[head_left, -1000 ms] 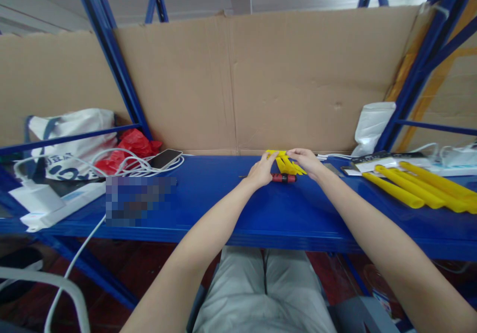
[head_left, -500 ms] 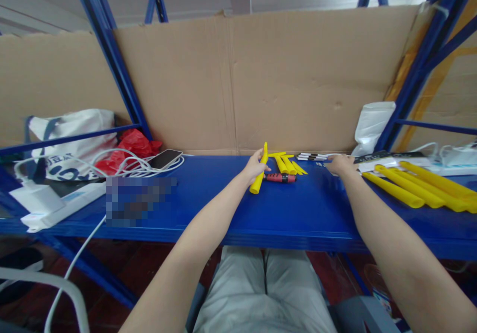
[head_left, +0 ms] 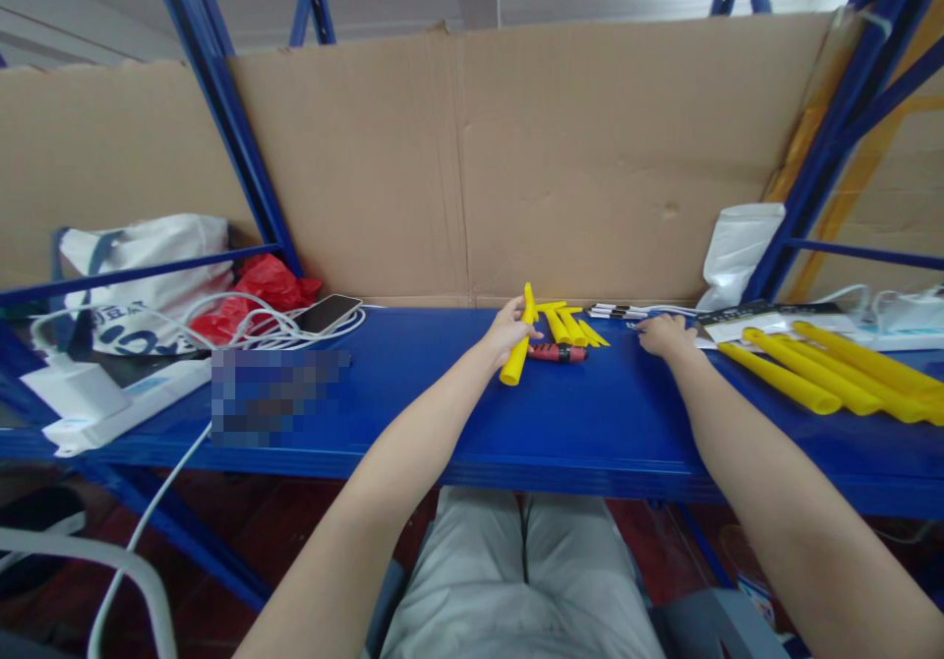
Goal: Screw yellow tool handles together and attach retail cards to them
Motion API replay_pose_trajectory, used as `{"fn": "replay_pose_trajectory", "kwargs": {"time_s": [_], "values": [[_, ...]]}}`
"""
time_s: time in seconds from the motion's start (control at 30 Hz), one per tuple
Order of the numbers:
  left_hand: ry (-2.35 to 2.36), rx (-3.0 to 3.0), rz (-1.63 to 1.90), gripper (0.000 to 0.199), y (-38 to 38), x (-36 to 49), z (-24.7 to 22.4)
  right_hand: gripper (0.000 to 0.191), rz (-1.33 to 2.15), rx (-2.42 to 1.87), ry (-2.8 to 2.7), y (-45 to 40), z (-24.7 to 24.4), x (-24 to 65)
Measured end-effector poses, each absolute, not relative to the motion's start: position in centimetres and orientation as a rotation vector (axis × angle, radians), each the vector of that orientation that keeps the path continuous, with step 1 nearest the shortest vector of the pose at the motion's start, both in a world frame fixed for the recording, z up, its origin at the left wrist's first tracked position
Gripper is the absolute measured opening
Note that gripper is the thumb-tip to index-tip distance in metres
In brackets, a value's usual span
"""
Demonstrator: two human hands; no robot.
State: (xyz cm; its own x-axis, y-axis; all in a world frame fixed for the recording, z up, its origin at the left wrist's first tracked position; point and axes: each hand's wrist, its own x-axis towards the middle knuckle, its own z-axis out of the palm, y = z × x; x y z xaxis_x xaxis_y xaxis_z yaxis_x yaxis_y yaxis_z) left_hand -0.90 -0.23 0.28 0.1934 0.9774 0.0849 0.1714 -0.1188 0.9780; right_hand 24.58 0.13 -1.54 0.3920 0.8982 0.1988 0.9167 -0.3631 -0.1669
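Observation:
My left hand is closed around a yellow tapered tube, its wide end towards me and its narrow end pointing up and away. Just right of it a red and black tool handle lies on the blue tabletop. Behind the handle are several yellow cone-like pieces. Farther right, my right hand is down at the tabletop with its fingers curled, beside some tiny pale bits. Whatever its fingertips may grip is hidden.
Several long yellow tubes lie at the right, by black-and-white packets. White-and-black sticks rest near the cardboard wall. A phone, coiled white cables and a power strip occupy the left.
My right hand has shifted slightly left along the tabletop, towards the tiny pale bits. My left hand keeps its hold on the yellow tube almost in place.

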Motion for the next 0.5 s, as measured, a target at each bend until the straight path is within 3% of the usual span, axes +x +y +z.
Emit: {"fn": "replay_pose_trajectory", "kwargs": {"time_s": [0.5], "values": [[1.064,1.437,1.062,0.076,-1.04,-0.79,0.68,0.034,-0.228,-2.389,-1.726,0.22,-1.55,24.32]]}}
